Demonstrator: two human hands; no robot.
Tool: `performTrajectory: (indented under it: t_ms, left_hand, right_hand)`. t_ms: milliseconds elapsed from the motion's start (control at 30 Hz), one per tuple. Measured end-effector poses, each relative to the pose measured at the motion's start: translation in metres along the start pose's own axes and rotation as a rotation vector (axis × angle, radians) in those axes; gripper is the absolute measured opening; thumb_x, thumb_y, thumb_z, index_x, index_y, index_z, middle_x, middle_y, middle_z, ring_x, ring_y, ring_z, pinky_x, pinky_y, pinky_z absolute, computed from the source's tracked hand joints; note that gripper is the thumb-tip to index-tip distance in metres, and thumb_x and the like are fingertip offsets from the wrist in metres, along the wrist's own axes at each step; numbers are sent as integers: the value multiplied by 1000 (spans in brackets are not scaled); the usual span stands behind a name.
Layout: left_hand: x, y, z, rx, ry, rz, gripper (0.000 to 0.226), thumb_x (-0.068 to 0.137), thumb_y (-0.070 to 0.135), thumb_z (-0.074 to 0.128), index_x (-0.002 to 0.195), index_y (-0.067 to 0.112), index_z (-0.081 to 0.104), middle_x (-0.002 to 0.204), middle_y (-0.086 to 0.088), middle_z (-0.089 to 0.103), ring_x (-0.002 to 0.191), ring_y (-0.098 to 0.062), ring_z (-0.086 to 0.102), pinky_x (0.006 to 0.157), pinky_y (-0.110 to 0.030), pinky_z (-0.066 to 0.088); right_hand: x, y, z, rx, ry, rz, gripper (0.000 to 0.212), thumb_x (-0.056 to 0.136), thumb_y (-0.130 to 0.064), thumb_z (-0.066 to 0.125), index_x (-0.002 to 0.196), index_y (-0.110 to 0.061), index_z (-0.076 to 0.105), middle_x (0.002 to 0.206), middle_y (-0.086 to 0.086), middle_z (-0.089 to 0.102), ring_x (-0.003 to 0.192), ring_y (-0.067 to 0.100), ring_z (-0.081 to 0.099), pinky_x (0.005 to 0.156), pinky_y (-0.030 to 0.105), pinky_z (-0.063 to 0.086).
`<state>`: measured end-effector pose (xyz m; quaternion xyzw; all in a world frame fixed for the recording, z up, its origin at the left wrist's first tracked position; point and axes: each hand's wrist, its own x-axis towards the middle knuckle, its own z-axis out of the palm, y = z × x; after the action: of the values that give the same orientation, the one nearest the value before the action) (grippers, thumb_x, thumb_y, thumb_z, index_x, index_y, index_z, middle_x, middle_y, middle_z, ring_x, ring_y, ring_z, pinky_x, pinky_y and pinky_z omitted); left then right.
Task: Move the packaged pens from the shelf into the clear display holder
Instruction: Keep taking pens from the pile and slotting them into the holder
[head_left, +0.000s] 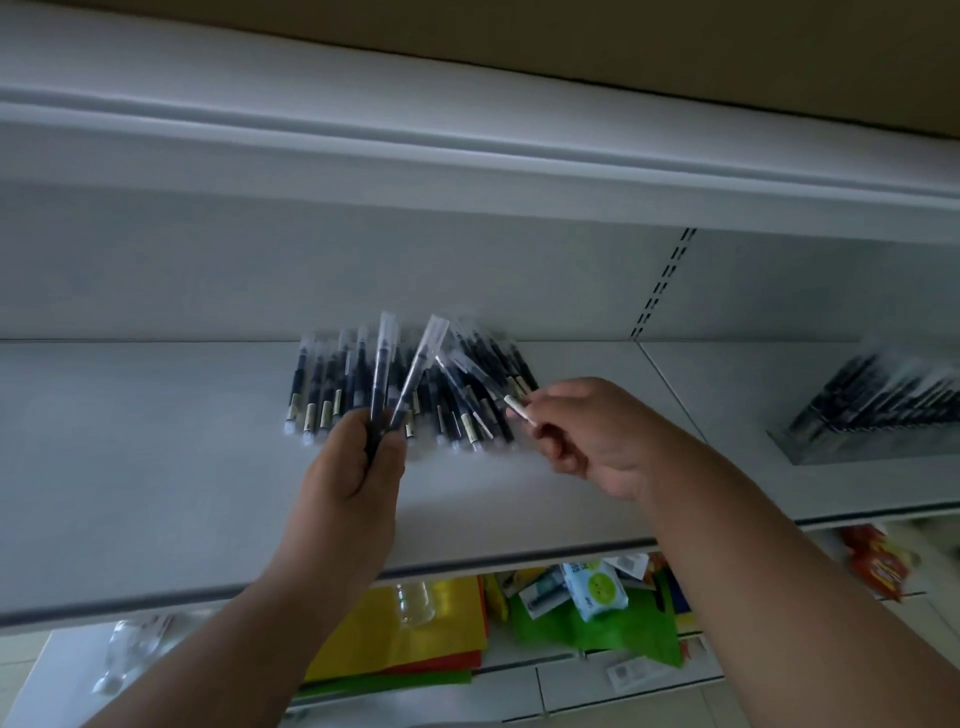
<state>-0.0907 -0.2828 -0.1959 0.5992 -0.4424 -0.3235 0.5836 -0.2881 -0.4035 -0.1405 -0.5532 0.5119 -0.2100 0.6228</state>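
On the white shelf, a loose pile of packaged pens lay near the back wall. Over its front edge, the left hand gripped two wrapped pens upright, fanned apart at their tops. Just beside it, the right hand pinched the near end of another wrapped pen that slanted back over the pile. Well to the right, on the neighbouring shelf section, stood the clear display holder, blurred, with dark pens already lined up inside.

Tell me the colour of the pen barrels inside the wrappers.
Dark, black or navy, in clear wrappers; seen in the head view on the pens.
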Motion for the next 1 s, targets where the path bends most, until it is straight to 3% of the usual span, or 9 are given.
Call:
performTrajectory:
  t_ms: [100, 200, 333, 433, 633, 733, 800, 933, 1000]
  left_hand:
    - [5, 4, 11, -43, -21, -42, 21, 81, 47, 50, 84, 28, 58, 60, 9, 45, 57, -19, 36, 54, -40, 30]
    - [4, 8, 32, -43, -49, -73, 16, 83, 38, 49, 79, 25, 57, 60, 7, 49, 58, -19, 39, 55, -39, 31]
    - [-7, 14, 75, -66, -114, -77, 20, 95, 25, 48, 75, 22, 49, 60, 4, 43, 57, -19, 33, 52, -36, 27]
    - [-22, 25, 114, -112, -164, -107, 15, 102, 12, 45, 88, 11, 53, 61, 2, 39, 56, -19, 30, 51, -32, 23]
    - [-72, 48, 215, 31, -268, 2, 15, 100, 28, 48, 89, 22, 56, 59, 1, 47, 55, -19, 44, 53, -37, 37]
    - [-108, 65, 277, 15, -364, 14, 16, 103, 26, 44, 97, 31, 59, 54, 6, 49, 48, -12, 44, 47, -32, 37]
    - [-134, 74, 324, 20, -391, 11, 19, 103, 25, 45, 94, 34, 59, 61, 5, 57, 52, -12, 48, 49, -34, 40]
    - [-176, 84, 410, 63, -454, 8, 21, 101, 32, 46, 83, 34, 56, 68, 0, 54, 60, -20, 48, 58, -43, 42]
    - [-192, 89, 447, 33, -489, -11, 22, 101, 34, 46, 81, 34, 56, 63, 2, 48, 57, -17, 44, 58, -40, 39]
  right_hand:
    - [-18, 1, -14, 505, -182, 42, 15, 92, -4, 46, 100, 0, 59, 71, 5, 50, 54, 11, 40, 44, 20, 27]
    - [-36, 9, -22, 628, -240, -14, 6, 88, -6, 48, 88, -8, 54, 74, 4, 49, 57, 11, 40, 45, 20, 29]
    - [-62, 23, -47, 553, 3, -147, 18, 89, 4, 47, 76, -6, 56, 73, 11, 56, 57, 14, 48, 46, 22, 31]
    - [-85, 41, -77, 461, 167, -258, 14, 79, 1, 58, 71, -11, 62, 72, 14, 56, 55, 16, 45, 46, 24, 31]
    - [-166, 87, -161, 480, 283, -349, 25, 92, 12, 47, 111, -2, 55, 79, 11, 62, 47, 14, 38, 45, 26, 22]
    - [-212, 111, -214, 419, 350, -358, 28, 91, 15, 44, 114, 0, 52, 79, 9, 63, 45, 13, 37, 45, 27, 19]
    - [-244, 126, -253, 349, 441, -354, 28, 89, 17, 42, 108, -2, 51, 79, 11, 63, 45, 15, 38, 42, 23, 25]
    - [-298, 151, -328, 239, 614, -357, 8, 100, -6, 44, 96, -8, 50, 79, 10, 66, 46, 20, 45, 45, 29, 32]
    - [-316, 158, -360, 200, 678, -386, 27, 105, -27, 38, 92, -7, 50, 76, 11, 67, 46, 23, 47, 43, 29, 34]
